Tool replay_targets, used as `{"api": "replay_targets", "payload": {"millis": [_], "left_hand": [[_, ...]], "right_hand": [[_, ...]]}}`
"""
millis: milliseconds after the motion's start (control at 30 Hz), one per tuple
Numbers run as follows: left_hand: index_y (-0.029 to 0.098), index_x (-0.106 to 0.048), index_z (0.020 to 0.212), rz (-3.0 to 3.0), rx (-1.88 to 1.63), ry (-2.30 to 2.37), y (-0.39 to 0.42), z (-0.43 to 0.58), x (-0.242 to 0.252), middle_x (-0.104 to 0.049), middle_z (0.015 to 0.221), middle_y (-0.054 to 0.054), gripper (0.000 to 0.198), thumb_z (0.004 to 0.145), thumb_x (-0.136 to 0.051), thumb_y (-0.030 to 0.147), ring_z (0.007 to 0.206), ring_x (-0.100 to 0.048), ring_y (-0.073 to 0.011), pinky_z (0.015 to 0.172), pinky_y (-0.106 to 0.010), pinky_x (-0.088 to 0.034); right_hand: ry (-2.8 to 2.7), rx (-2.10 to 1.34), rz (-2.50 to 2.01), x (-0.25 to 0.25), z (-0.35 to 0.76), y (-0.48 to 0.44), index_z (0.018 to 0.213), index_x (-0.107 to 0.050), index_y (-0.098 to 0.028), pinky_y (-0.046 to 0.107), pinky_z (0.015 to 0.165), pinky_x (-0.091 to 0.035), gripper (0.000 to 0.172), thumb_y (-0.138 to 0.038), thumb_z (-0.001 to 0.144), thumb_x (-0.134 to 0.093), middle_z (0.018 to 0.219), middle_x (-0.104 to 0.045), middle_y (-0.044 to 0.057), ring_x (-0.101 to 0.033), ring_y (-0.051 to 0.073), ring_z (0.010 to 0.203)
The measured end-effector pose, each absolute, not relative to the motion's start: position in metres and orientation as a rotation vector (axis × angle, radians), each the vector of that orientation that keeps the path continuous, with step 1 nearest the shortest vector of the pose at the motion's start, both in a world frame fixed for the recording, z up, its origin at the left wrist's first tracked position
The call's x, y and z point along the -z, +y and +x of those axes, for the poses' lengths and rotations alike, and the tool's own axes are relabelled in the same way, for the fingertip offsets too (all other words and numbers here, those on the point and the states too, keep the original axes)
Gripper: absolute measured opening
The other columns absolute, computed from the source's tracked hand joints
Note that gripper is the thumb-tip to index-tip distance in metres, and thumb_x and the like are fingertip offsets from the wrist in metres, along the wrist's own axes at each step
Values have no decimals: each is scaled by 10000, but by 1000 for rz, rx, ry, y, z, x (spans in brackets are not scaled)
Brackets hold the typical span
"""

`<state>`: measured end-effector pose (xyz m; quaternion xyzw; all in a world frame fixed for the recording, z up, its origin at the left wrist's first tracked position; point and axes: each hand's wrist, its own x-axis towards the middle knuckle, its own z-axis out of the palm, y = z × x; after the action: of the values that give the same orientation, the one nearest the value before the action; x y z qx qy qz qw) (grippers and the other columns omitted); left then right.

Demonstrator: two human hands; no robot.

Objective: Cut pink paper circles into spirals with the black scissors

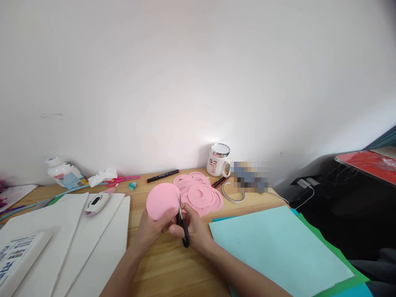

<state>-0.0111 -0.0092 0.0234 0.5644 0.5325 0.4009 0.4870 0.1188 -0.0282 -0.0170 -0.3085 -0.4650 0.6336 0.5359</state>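
Note:
My left hand [151, 229] pinches the lower edge of a pink paper disc [162, 200], holding it up above the wooden desk [163, 268]. My right hand [193, 231] grips black-handled scissors [182, 225], whose blades point up against the disc's right edge. Just behind lies a pile of pink paper rings and cut circles [199, 192].
Light-blue paper [278, 247] on green sheets lies at the right. White foam sheets [77, 239] and a small white device [96, 203] lie at the left. Along the wall stand a white mug [219, 161], a black marker [162, 176], a white bottle [63, 173], crumpled tissue and pink scissors.

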Motion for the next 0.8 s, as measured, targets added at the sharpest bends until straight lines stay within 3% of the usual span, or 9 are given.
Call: {"api": "replay_targets", "payload": {"millis": [300, 567, 800], "left_hand": [[172, -521, 537, 1390, -965, 1248, -7, -16, -17, -435, 420, 41, 344, 681, -651, 456, 409, -363, -88, 381, -202, -296], [176, -507, 513, 1406, -986, 1225, -3, -23, -7, -399, 394, 51, 393, 729, -630, 482, 397, -340, -84, 401, -213, -291], [189, -371, 383, 1332, -1084, 1207, -4, -16, -16, -358, 358, 44, 548, 743, -594, 537, 359, -305, -62, 375, -210, -248]], "right_hand": [[-1080, -1531, -735, 16, 122, -28, 742, -458, -213, 201, 489, -333, 518, -452, 526, -864, 588, -492, -71, -403, 88, 519], [-1069, -1564, -857, 17, 122, -27, 773, -488, -210, 206, 434, -350, 469, -456, 561, -825, 479, -485, -97, -450, 88, 411], [-1063, -1555, -887, 20, 120, -28, 778, -471, -214, 211, 412, -369, 466, -469, 581, -807, 413, -484, -116, -414, 76, 339]]}}
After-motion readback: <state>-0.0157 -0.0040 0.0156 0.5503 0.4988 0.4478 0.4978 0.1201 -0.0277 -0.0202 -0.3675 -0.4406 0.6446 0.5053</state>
